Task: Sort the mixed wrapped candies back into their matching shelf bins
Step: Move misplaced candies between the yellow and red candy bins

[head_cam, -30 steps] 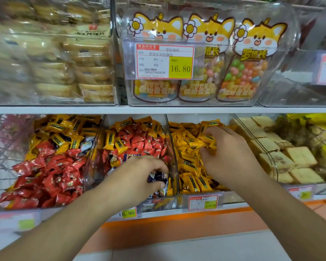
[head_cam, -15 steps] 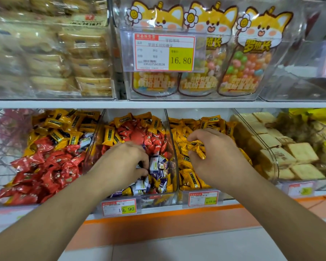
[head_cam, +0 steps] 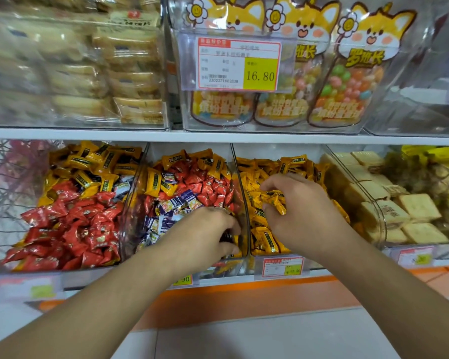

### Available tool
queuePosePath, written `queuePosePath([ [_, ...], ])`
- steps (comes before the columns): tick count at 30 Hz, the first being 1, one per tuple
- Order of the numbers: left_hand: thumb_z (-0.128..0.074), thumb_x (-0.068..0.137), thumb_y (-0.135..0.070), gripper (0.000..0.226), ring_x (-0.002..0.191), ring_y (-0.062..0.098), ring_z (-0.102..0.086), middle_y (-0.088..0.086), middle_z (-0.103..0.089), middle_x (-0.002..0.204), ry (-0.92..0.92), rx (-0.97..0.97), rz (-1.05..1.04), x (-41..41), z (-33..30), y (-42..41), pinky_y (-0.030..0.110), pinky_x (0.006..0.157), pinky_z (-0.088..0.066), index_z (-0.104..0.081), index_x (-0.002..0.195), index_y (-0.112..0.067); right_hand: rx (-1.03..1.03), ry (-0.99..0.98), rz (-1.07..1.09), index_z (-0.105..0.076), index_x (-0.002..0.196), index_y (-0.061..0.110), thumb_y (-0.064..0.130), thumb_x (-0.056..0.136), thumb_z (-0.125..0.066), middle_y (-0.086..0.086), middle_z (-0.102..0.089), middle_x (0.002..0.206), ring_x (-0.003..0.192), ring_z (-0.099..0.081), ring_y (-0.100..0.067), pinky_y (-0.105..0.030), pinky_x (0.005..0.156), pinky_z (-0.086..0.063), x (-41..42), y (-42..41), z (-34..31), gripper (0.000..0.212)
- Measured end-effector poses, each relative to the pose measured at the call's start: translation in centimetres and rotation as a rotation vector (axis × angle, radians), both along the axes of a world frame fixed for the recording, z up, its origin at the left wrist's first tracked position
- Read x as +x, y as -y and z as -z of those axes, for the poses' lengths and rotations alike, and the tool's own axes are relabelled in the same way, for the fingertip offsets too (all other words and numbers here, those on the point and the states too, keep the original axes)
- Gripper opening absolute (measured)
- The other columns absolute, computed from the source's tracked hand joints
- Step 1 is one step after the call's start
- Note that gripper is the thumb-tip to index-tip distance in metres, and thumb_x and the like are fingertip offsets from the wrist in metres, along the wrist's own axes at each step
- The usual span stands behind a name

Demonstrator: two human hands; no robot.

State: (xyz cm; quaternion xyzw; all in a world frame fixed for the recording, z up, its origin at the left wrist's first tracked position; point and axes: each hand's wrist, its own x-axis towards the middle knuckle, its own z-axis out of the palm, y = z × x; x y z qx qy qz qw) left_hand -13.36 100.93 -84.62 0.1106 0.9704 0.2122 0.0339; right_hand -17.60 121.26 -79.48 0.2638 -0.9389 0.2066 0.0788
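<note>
My left hand (head_cam: pixel 205 234) digs curled at the mixed bin's (head_cam: pixel 240 193) front-right corner, grip unclear; right hand (head_cam: pixel 298 211) pinches yellow candies (head_cam: pixel 275 203).

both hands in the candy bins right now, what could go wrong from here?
1. The left hand digs at the front of the middle bin, where its fingers are hidden; it may grab the wrong colour.
2. The right hand pinches yellow candies loosely; some could drop.
3. Leftmost bin remains mixed red and yellow.

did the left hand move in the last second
Yes. The left hand slid rightward and toward the front of the middle bin; it now lies against the divider by the yellow candies, curled on something dark.
</note>
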Motion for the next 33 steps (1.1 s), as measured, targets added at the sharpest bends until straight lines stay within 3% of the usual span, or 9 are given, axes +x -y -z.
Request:
queuePosePath([
  [7,-0.083,0.082,-0.039,0.024,0.087,0.007,-0.059,-0.015,-0.063,0.095,0.003,0.039,-0.041,0.0,0.0,-0.3,0.037,0.079,-0.055,-0.065,0.097,-0.034,-0.023,0.009,-0.013,-0.063,0.127,0.021,0.019,0.096,-0.069,0.006,-0.062,0.124,0.118,-0.056,-0.011,-0.017,0.091,-0.038,-0.2,-0.1,0.0,0.032],
  [11,-0.086,0.08,-0.029,0.033,0.084,0.001,-0.063,-0.019,-0.066,0.091,0.026,0.133,-0.085,0.1,-0.3,0.2,0.034,0.079,-0.056,-0.064,0.103,-0.036,-0.033,0.007,-0.031,-0.064,0.126,0.02,0.019,0.095,-0.069,0.006,-0.063,0.123,0.118,-0.057,-0.011,-0.018,0.092,-0.041,-0.3,0.0,0.2,0.032],
  [14,-0.087,0.08,-0.02,0.035,0.086,-0.001,-0.066,-0.017,-0.069,0.093,0.016,0.288,-0.138,0.3,-1.1,0.8,0.026,0.081,-0.058,-0.067,0.103,-0.037,-0.037,0.001,-0.035,-0.064,0.126,0.02,0.019,0.095,-0.069,0.006,-0.064,0.124,0.118,-0.057,-0.01,-0.018,0.092,-0.041,-0.2,0.0,0.2,0.031],
  [18,-0.088,0.08,-0.018,0.03,0.086,0.006,-0.071,-0.009,-0.07,0.094,-0.019,0.537,-0.239,1.0,-3.6,2.0,0.026,0.083,-0.061,-0.071,0.1,-0.033,-0.046,0.004,-0.042,-0.064,0.126,0.02,0.02,0.095,-0.069,0.008,-0.063,0.123,0.118,-0.056,-0.009,-0.016,0.092,-0.04,0.2,0.3,0.1,0.032],
  [23,-0.088,0.078,-0.017,0.028,0.089,0.012,-0.076,-0.003,-0.077,0.097,-0.075,0.883,-0.299,2.5,-6.5,2.8,0.021,0.087,-0.059,-0.076,0.103,-0.021,-0.068,0.072,-0.136,-0.058,0.136,0.029,0.035,0.094,-0.072,0.015,-0.061,0.127,0.123,-0.05,-0.003,-0.018,0.102,-0.041,1.9,1.5,-0.5,0.044],
  [27,-0.084,0.081,-0.016,0.032,0.099,0.012,-0.075,-0.003,-0.078,0.104,-0.071,1.025,-0.249,3.0,-7.0,2.2,0.024,0.092,-0.058,-0.074,0.111,-0.02,-0.123,0.005,-0.104,-0.066,0.12,0.031,0.033,0.097,-0.069,0.015,-0.066,0.105,0.102,-0.058,-0.007,-0.031,0.088,-0.05,2.7,1.9,-1.2,0.024],
  [30,-0.08,0.088,-0.023,0.024,0.096,0.006,-0.073,-0.01,-0.075,0.106,-0.058,0.88,-0.228,2.7,-5.8,2.0,0.025,0.089,-0.058,-0.072,0.111,-0.028,-0.08,-0.03,0.202,-0.058,0.134,0.026,0.03,0.095,-0.068,0.004,-0.068,0.115,0.107,-0.062,-0.021,-0.041,0.085,-0.056,2.1,0.2,-1.5,0.04],
  [33,-0.076,0.093,-0.028,0.016,0.094,-0.004,-0.066,-0.019,-0.07,0.101,-0.048,0.426,-0.147,2.3,-3.7,1.7,0.021,0.085,-0.054,-0.072,0.105,-0.037,0.093,-0.051,0.359,-0.048,0.144,0.016,0.022,0.09,-0.068,-0.007,-0.06,0.129,0.118,-0.056,-0.031,-0.045,0.09,-0.056,1.5,-1.4,-1.0,0.058],
])
